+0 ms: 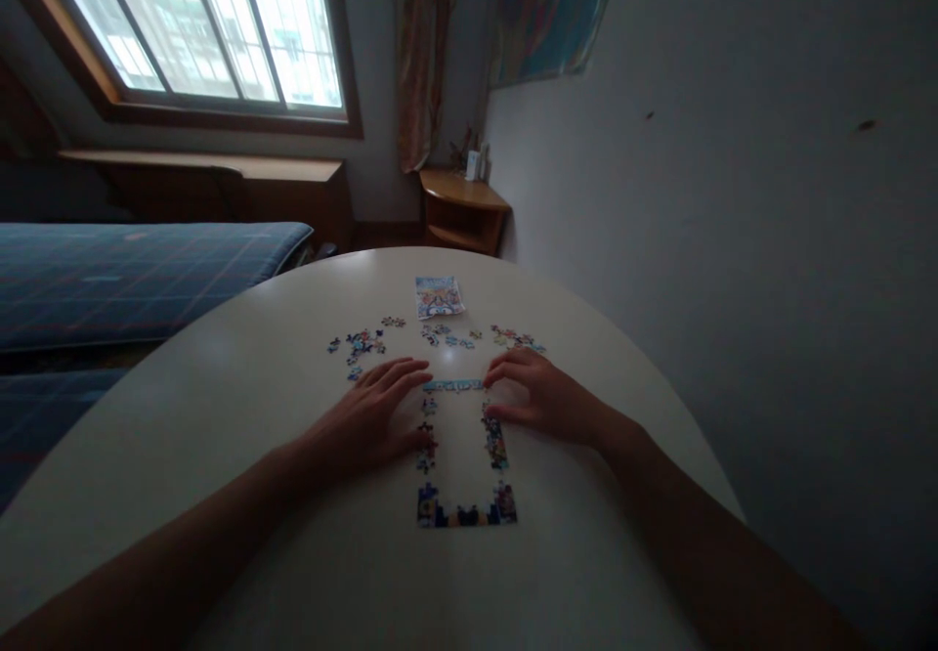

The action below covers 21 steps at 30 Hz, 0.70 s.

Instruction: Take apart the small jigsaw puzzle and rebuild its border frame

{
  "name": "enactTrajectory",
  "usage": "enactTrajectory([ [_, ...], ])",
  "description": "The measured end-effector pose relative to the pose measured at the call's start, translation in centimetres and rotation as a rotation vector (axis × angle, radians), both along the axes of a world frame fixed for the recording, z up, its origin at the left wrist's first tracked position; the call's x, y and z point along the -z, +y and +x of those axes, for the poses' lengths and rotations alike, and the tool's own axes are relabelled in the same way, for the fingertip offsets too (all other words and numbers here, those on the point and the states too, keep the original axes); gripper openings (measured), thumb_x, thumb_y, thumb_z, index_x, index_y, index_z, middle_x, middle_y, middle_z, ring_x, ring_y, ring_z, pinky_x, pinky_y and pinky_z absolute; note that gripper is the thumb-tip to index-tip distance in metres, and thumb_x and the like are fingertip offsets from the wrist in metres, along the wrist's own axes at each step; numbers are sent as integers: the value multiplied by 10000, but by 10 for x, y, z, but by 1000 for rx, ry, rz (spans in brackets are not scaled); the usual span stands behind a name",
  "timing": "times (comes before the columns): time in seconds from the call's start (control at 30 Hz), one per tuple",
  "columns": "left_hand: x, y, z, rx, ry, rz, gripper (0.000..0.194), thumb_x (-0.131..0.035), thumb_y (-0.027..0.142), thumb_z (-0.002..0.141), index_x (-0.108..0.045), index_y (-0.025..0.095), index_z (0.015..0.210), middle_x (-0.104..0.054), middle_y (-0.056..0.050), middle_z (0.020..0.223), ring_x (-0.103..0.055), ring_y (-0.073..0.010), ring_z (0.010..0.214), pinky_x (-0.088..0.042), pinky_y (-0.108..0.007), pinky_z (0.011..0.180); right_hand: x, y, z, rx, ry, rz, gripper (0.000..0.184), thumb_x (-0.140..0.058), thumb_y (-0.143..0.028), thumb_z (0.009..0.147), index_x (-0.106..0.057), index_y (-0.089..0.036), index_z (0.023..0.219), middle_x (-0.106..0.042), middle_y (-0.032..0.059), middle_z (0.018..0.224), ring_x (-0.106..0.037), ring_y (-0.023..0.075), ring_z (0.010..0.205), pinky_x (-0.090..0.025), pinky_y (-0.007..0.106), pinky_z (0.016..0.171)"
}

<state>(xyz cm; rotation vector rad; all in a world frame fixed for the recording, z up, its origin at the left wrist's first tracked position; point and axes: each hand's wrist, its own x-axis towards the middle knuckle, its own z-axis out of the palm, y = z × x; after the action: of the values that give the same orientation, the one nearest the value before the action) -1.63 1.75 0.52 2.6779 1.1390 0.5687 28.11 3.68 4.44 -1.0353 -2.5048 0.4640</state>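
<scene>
On the table lies a partly joined jigsaw border, with a light blue top strip (455, 386), a left column (426, 446), a right column (496, 444) and a dark bottom row (469, 516). My left hand (373, 412) rests at the upper left corner, fingers stretched out, its thumb on the left column. At the other end of the top strip is my right hand (546, 392), fingers bent and apart. Its fingertips touch the strip's right end and its thumb meets the top of the right column. Any piece under the fingertips is hidden.
Loose jigsaw pieces lie beyond my hands in a left pile (362, 341), a middle group (444, 336) and a right group (517, 338). Behind them is a printed picture sheet (438, 296). The round white table (293, 553) stands near a wall, a blue plaid mattress (132, 280) and a corner shelf (465, 190).
</scene>
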Motion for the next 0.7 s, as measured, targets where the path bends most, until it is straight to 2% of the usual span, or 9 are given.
enactTrajectory([
  [0.17, 5, 3, 0, -34, -21, -18, 738, -650, 621, 851, -412, 222, 1424, -450, -124, 1504, -369, -323, 1406, -357, -544, 1140, 3, -12, -19, -67, -22, 66, 284, -649, -351, 911, -680, -218, 1160, -672, 83, 1155, -538, 232, 1162, -364, 426, 1057],
  [0.33, 9, 5, -1, -25, -41, -7, 714, -675, 576, 847, -412, 246, 1423, -470, -95, 1493, -366, -297, 1410, -348, -507, 1155, 9, -27, -43, -122, -85, 78, 465, -587, -334, 924, -553, -207, 1370, -615, 100, 1312, -476, 253, 1249, -324, 443, 1100],
  [0.5, 5, 5, -2, 36, -19, -24, 725, -659, 541, 862, -374, 258, 1466, -426, -79, 1535, -305, -306, 1448, -321, -508, 1173, 9, -31, -50, -164, -188, 84, 476, -533, -358, 940, -535, -211, 1393, -566, 85, 1399, -439, 269, 1297, -271, 455, 1133],
  [0.7, 3, 5, -3, 38, -4, -43, 753, -656, 565, 852, -366, 258, 1476, -418, -83, 1541, -292, -324, 1454, -313, -526, 1172, 5, -27, -47, -189, -211, 64, 501, -533, -381, 931, -537, -202, 1399, -533, 57, 1465, -405, 283, 1335, -282, 458, 1133],
])
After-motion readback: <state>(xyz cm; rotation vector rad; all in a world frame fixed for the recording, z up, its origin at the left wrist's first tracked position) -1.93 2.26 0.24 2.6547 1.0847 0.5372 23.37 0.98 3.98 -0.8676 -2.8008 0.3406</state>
